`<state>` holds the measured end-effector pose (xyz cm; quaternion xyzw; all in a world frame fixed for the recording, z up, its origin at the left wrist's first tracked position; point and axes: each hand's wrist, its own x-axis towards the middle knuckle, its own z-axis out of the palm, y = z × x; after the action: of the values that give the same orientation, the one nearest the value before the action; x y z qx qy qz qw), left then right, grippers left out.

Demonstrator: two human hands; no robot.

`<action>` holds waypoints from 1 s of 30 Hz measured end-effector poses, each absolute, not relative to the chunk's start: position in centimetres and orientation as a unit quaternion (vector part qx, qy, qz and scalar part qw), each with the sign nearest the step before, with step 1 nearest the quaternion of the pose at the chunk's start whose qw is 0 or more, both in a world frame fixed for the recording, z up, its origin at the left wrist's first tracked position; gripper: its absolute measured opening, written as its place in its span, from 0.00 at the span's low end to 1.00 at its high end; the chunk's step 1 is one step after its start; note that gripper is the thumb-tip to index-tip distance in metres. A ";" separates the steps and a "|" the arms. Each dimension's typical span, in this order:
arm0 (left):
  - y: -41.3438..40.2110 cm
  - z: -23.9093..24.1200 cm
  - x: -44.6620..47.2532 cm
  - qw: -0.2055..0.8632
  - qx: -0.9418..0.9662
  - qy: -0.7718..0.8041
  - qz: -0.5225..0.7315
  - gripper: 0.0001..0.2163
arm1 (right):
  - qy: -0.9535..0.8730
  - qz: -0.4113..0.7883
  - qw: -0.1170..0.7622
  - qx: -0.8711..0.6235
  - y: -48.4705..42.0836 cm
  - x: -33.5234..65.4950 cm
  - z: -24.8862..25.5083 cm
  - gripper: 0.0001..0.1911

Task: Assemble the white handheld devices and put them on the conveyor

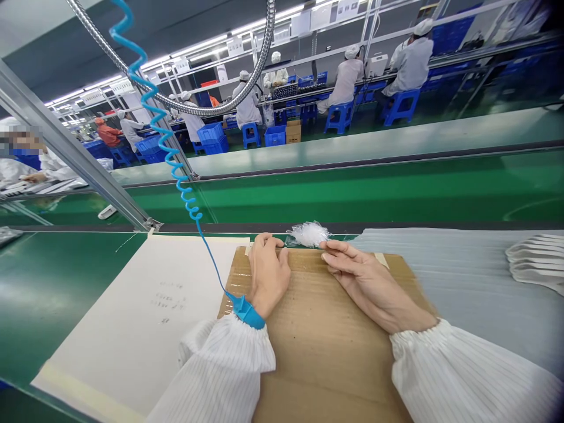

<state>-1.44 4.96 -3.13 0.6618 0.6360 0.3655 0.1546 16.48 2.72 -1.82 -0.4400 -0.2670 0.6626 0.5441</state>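
Both my hands rest on a brown cardboard sheet (317, 346) on the bench. My left hand (268, 271) has its fingers curled at the sheet's far edge, closed, and I cannot make out anything in them. A blue wrist strap (247, 311) with a coiled blue cord (170, 147) is on that wrist. My right hand (365, 282) lies flat with fingers together, the tips pinching a crumpled piece of clear plastic film (308, 234) at the far edge.
A white paper sheet (145, 311) lies to the left, white ribbed foam (462, 270) to the right with stacked white pieces (537, 261). A green conveyor belt (352, 194) runs beyond. A metal hose (185, 100) and frame post (79, 158) hang overhead. Several workers sit at far lines.
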 end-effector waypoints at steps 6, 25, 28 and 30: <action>5.0 -3.3 -1.5 0.152 0.661 0.633 0.374 0.05 | -0.269 0.662 0.546 -0.438 2.6 16.4 -1.5 0.19; 5.0 -3.2 -1.6 0.149 0.658 0.632 0.381 0.05 | -0.282 0.650 0.542 -0.451 2.6 16.4 -1.7 0.16; 5.1 -3.3 -1.7 0.147 0.660 0.633 0.377 0.05 | -0.286 0.649 0.548 -0.443 2.6 16.4 -1.7 0.13; 5.1 -3.3 -1.7 0.147 0.661 0.631 0.379 0.05 | -0.277 0.651 0.557 -0.435 2.7 16.3 -1.6 0.11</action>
<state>-1.71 5.11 -3.33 0.6606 0.6311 0.3789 0.1473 16.31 2.65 -1.57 -0.4355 -0.2766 0.6510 0.5568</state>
